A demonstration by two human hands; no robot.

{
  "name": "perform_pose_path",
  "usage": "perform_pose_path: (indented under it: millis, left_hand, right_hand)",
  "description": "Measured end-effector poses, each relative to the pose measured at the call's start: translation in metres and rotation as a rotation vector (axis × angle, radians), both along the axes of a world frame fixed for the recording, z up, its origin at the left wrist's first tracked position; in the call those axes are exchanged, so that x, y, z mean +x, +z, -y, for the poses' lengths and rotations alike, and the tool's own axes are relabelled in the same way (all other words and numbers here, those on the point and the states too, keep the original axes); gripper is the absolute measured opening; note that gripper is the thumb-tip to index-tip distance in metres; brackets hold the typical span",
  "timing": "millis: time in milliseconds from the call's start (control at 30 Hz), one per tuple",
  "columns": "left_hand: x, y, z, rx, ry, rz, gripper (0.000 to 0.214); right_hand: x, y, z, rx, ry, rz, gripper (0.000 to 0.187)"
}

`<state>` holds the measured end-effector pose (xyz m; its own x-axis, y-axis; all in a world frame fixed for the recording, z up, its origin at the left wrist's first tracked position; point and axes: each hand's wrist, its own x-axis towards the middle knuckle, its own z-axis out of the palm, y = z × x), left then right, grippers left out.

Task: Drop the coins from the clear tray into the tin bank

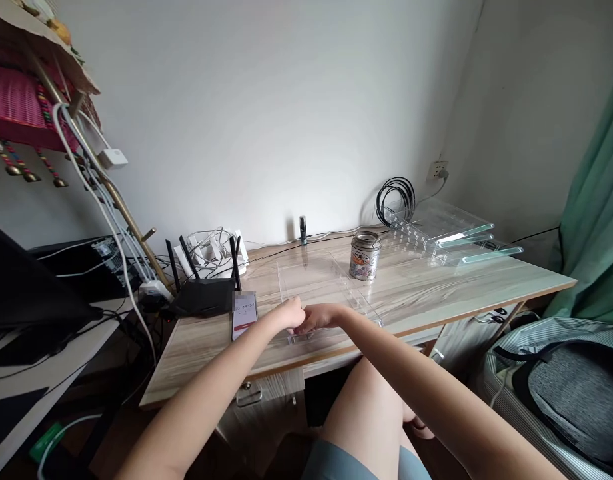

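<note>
A clear acrylic panel (319, 277) lies on the wooden desk in front of me. My left hand (290, 315) is closed at its near edge, toward the left corner. Right beside it, my right hand (317, 317) is curled over the same edge, and the two hands touch or nearly touch. Whatever lies between the fingers is hidden by the hands. Behind and to the right of the panel stands a metal tin (365, 256) with a printed label. A phone (244, 315) showing a timer lies just left of my hands.
Clear acrylic trays (436, 230) are stacked at the desk's right end, with a coil of black cable (395, 200) behind. A black router (204, 293) and tangled white cables (214, 250) occupy the left. One small dark bottle (303, 230) stands by the wall. A grey backpack (579, 393) sits at right.
</note>
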<state>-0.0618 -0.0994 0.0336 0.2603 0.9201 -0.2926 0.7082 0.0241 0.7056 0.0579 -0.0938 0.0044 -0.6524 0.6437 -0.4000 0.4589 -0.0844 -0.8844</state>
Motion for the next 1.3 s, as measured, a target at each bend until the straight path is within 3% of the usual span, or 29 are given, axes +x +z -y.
perform_pose_path:
  millis: [100, 200, 333, 467, 567, 633, 733, 833, 900, 1033, 1133, 1300]
  left_hand:
    - [-0.002, 0.008, -0.007, -0.048, 0.033, 0.172, 0.008]
    - [-0.007, 0.014, -0.008, 0.016, 0.102, 0.495, 0.01]
    - [-0.013, 0.012, -0.002, -0.048, 0.381, 1.013, 0.012]
    - [-0.011, 0.002, 0.002, -0.263, 0.58, 1.289, 0.012]
    - [0.0, -0.004, 0.003, -0.334, 0.689, 1.357, 0.014]
    - [0.011, -0.006, 0.002, -0.445, 0.694, 1.377, 0.019]
    - [0.03, -0.007, -0.002, -0.602, 0.585, 1.471, 0.022]
    - [0.045, -0.004, -0.007, -0.529, 0.622, 1.539, 0.019]
    - [0.051, -0.003, -0.011, -0.519, 0.63, 1.536, 0.018]
    - [0.059, 0.0, -0.023, -0.627, 0.593, 1.457, 0.022]
    - [0.065, 0.003, -0.036, -0.599, 0.573, 1.423, 0.027]
    - [0.075, 0.003, -0.059, -0.548, 0.533, 1.448, 0.015]
  right_hand:
    - [0.0, -0.001, -0.001, -0.022, 0.036, -0.049, 0.031]
    - [0.0, 0.001, -0.002, 0.086, 0.053, -0.059, 0.031]
    - [0.002, -0.004, -0.002, 0.24, 0.013, -0.053, 0.027]
    - [0.012, -0.008, -0.006, 0.225, -0.165, -0.014, 0.019]
    - [0.021, 0.006, -0.013, 0.307, -0.37, 0.005, 0.018]
    - [0.023, 0.023, -0.017, 0.419, -0.445, -0.019, 0.019]
    - [0.019, 0.048, -0.016, 0.557, -0.413, 0.034, 0.018]
    - [0.016, 0.062, -0.011, 0.718, -0.382, 0.222, 0.013]
    - [0.025, 0.07, -0.011, 0.839, -0.438, 0.301, 0.014]
    - [0.076, 0.095, -0.03, 0.963, -0.692, 0.471, 0.021]
    - [0.124, 0.115, -0.055, 0.997, -0.873, 0.679, 0.022]
    - [0.166, 0.126, -0.086, 0.889, -0.871, 0.973, 0.021]
